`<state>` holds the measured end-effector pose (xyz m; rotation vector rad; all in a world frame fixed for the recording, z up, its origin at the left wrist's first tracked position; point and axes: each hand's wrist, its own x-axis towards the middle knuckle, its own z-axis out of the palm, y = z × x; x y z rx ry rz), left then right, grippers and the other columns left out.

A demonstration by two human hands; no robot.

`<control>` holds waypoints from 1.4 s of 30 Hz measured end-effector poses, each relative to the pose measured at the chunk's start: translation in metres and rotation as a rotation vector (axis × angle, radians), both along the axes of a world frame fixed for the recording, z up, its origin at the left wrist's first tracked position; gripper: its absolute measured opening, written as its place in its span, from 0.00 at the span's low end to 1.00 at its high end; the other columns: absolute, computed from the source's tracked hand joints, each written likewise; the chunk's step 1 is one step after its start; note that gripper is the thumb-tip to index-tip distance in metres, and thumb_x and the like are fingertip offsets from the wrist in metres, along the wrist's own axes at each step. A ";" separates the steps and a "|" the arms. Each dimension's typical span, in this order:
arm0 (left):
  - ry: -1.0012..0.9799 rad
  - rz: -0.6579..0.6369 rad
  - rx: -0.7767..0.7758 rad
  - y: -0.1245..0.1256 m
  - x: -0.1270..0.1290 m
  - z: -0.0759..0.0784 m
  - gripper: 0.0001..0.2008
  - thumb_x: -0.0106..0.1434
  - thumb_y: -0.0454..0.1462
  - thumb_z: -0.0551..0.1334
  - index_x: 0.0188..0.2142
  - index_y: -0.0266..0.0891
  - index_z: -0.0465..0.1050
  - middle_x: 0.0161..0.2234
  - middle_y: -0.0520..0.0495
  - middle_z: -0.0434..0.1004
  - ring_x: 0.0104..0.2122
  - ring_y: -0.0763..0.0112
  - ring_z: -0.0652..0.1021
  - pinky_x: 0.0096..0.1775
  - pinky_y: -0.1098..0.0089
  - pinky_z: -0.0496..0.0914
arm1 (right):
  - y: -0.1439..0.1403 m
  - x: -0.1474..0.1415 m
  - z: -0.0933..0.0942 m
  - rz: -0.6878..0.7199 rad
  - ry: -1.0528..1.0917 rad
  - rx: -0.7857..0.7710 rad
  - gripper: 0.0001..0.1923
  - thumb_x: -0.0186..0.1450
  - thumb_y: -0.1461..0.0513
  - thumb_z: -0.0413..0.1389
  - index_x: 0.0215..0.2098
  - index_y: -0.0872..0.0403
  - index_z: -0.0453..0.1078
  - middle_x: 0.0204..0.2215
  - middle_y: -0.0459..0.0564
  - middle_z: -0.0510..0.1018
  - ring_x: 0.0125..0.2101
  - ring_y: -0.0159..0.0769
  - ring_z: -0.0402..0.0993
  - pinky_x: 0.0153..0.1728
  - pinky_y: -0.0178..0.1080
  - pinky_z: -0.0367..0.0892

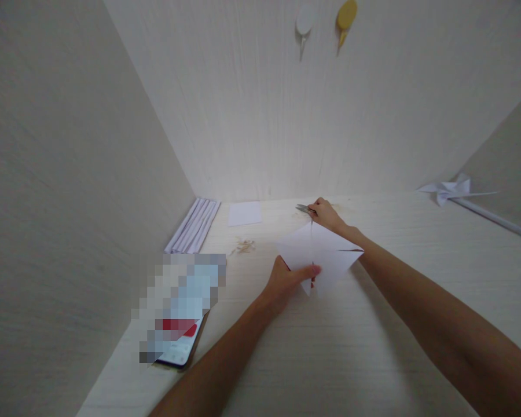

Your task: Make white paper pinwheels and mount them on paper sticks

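Observation:
A square sheet of white paper [330, 255], turned corner-up, has slits running in from its corners. My left hand [290, 277] is closed on its lower left part, thumb on top near the middle and the fingers hidden underneath. Beyond the paper's top corner, my right hand [327, 213] is closed round the handles of a small pair of scissors [304, 208], low over the table near the back wall. The scissors' blades point left; whether they rest on the table I cannot tell.
At the left lie rolled white paper tubes [194, 225], a white paper square [245, 214], small thin sticks or pins [244, 246] and a partly blurred phone [178, 350]. A paper pinwheel [454, 188] on a white stick lies far right. White [304, 20] and yellow hooks [346, 14] hang on the wall.

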<state>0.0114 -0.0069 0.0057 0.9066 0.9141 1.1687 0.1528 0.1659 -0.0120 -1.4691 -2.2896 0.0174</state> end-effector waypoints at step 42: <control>0.131 0.305 0.092 0.005 -0.002 -0.004 0.09 0.40 0.36 0.66 0.24 0.34 0.74 0.26 0.46 0.77 0.26 0.69 0.75 0.30 0.70 0.68 | -0.161 0.002 0.024 0.316 0.699 -0.160 0.10 0.56 0.62 0.51 0.31 0.49 0.74 0.26 0.48 0.77 0.27 0.34 0.70 0.30 0.37 0.65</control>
